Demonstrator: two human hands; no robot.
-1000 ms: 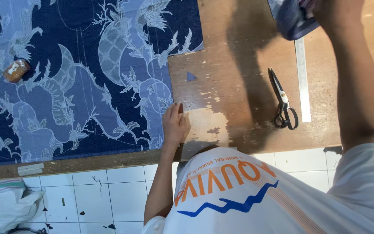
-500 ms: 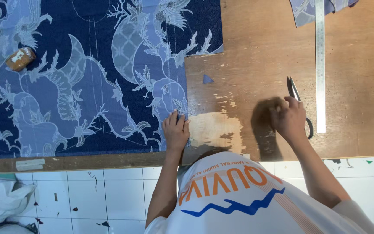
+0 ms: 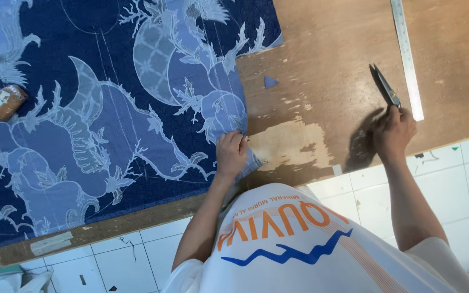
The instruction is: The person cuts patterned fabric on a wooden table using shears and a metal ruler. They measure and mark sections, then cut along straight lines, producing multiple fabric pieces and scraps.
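A dark blue cloth [image 3: 109,108] with pale dragon patterns covers the left part of a worn wooden table [image 3: 327,65]. My left hand [image 3: 231,153] grips the cloth at its near right edge. My right hand [image 3: 394,132] holds black scissors [image 3: 385,87] by the handles, with the blades pointing away over bare wood, to the right of the cloth.
A long metal ruler [image 3: 406,57] lies just right of the scissors. A small brown block [image 3: 6,102] rests on the cloth at far left. A tiny blue scrap [image 3: 270,82] lies on the wood. White floor tiles [image 3: 462,179] run below the table edge.
My right hand came down from the far right of the table to the scissors and picked them up. My left hand stayed at the cloth's edge.
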